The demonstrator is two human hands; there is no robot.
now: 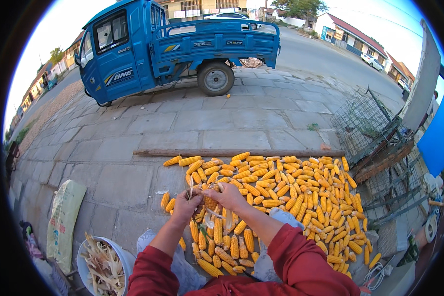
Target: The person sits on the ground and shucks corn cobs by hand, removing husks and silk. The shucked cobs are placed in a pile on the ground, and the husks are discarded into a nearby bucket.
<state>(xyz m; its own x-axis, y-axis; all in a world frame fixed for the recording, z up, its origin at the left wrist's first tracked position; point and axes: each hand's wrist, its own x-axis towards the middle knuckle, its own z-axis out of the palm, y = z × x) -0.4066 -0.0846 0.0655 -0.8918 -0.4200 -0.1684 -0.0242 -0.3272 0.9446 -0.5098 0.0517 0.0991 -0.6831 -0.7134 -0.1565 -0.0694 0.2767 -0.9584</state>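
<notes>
Above the paving, my two hands meet at an ear of corn (211, 204) with pale husk strips (215, 214) hanging from it. My left hand (188, 205) is closed on green and dry husk leaves at the ear's left side. From the right, my right hand (229, 198) grips the upper part of the ear, its thumb pointing left. My fingers partly hide the ear. Beneath and beyond lies a wide spread of husked yellow corn ears (307, 196) on the ground. A white bucket (128, 255) at lower left holds dry corn husks (103, 264).
A wooden pole (240, 152) borders the corn's far edge. Wire mesh cages (373, 129) stand at right, near a coil of white cord (373, 275). A woven sack (64, 222) lies left. Across the stone paving (155, 122) is a parked blue cargo tricycle (133, 55).
</notes>
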